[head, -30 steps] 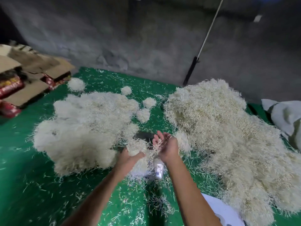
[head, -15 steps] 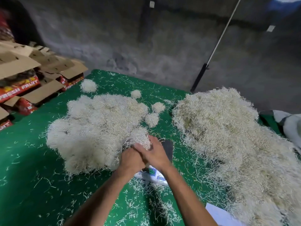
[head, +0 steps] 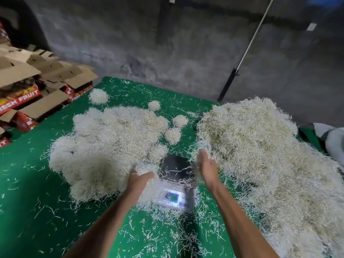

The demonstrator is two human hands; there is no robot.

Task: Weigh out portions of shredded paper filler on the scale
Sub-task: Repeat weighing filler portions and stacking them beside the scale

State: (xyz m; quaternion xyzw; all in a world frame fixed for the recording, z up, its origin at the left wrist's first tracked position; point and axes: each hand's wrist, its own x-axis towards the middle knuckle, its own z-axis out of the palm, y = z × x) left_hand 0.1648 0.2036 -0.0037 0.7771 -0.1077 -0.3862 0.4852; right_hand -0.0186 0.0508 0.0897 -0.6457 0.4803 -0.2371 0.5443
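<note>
A small scale (head: 175, 185) with a black pan and a lit display lies between two heaps of pale shredded paper; only a few loose strands lie on the pan. The left heap (head: 108, 144) is made of rounded clumps, and the right heap (head: 260, 155) is bigger and looser. My left hand (head: 139, 178) rests with straight fingers against a clump at the left heap's near edge. My right hand (head: 204, 163) hovers open, fingers straight, just right of the pan at the edge of the right heap, holding nothing.
Small paper balls (head: 173, 135) lie behind the scale on the green mat (head: 28, 202). Open cardboard fruit boxes (head: 28, 97) stack at the left. A pole (head: 242, 58) leans on the grey wall. White cloth (head: 333, 140) lies at far right.
Both hands lifted a clump off the scale and pushed it onto the left heap. The hands then parted, the right one swinging toward the right heap, leaving the pan bare.
</note>
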